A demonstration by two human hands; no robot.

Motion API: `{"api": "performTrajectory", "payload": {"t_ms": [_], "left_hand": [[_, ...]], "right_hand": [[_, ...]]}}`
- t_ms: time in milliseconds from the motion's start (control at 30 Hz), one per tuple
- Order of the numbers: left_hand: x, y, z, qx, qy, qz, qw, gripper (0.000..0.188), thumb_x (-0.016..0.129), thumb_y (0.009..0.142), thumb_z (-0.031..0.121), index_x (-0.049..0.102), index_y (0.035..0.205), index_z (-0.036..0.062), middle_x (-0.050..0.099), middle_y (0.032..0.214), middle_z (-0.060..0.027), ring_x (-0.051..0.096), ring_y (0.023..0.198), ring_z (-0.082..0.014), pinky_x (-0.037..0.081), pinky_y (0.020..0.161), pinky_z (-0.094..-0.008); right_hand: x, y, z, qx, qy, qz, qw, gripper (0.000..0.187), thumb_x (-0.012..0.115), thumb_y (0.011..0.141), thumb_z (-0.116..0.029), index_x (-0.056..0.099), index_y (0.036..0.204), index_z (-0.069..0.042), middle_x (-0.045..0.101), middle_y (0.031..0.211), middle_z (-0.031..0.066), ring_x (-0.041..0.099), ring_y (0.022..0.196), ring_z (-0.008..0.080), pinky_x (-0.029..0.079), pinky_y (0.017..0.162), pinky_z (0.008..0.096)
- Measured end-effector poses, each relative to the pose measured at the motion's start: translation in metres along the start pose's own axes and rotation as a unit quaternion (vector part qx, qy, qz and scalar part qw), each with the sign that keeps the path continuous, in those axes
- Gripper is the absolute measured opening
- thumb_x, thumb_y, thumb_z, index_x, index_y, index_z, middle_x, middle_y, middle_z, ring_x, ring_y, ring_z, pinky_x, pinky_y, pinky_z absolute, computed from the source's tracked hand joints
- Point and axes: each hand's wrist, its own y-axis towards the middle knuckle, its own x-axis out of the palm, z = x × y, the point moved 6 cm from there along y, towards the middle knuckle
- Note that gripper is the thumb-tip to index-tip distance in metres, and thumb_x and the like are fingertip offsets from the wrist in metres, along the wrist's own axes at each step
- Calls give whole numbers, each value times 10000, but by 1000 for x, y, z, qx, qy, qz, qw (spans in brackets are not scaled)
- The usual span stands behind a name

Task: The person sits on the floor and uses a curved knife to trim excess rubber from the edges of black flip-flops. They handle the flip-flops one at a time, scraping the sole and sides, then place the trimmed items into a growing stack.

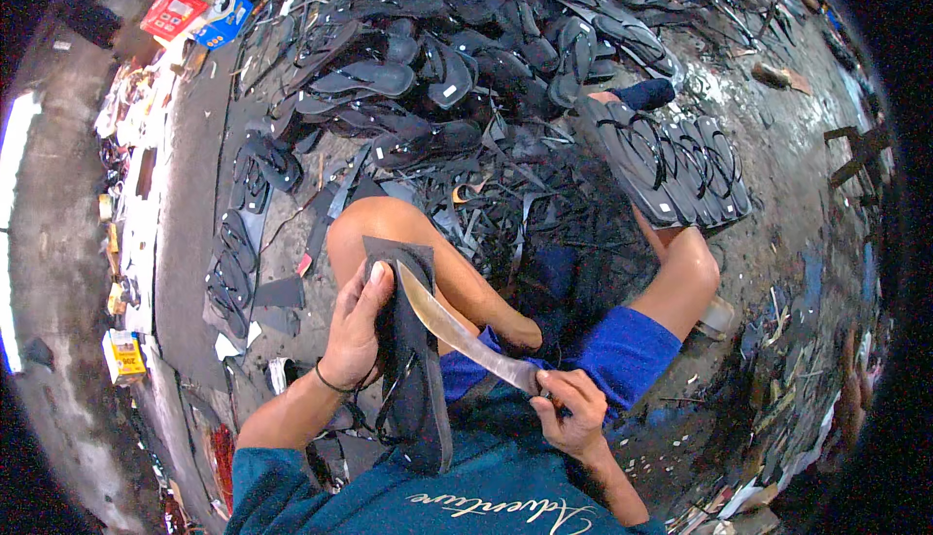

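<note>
My left hand (358,326) grips a black flip-flop (413,379), its thumb pressed on the upper end of the sole. Untrimmed dark sheet sticks out past the sole at that end. In my right hand (573,411) is a knife (457,333) with a long curved blade, held by its handle, which the fingers mostly hide. The blade slants up to the left, and its tip lies at the edge of the flip-flop near my left thumb. The strap hangs along the flip-flop's left side, partly hidden by my wrist.
A large pile of black flip-flops (437,69) spreads ahead, with dark offcuts (505,205) in front. Several flip-flops (675,171) rest in a row on my right leg. More flip-flops (233,263) lie at left, near a yellow box (124,357). A red box (178,8) stands far left.
</note>
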Motion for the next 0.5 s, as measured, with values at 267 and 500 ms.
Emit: {"api": "performTrajectory", "payload": {"t_ms": [267,500], "left_hand": [[8,-5,-8,42,9,-104,994,312,508,979,223,490,1215,21,604,1083,-53,589,968,-121,484,866,-278],[12,-13,-21,32,58,-167,984,289,608,928,225,577,1108,2,625,1038,-40,567,969,-125,433,892,-290]], "right_hand": [[-6,26,-19,-49,-94,45,993,319,759,768,-176,665,1042,-42,682,943,122,636,705,256,521,599,335],[-48,74,-62,-37,-131,-57,989,324,775,743,-212,692,1031,-90,683,867,78,637,654,230,513,565,323]]}}
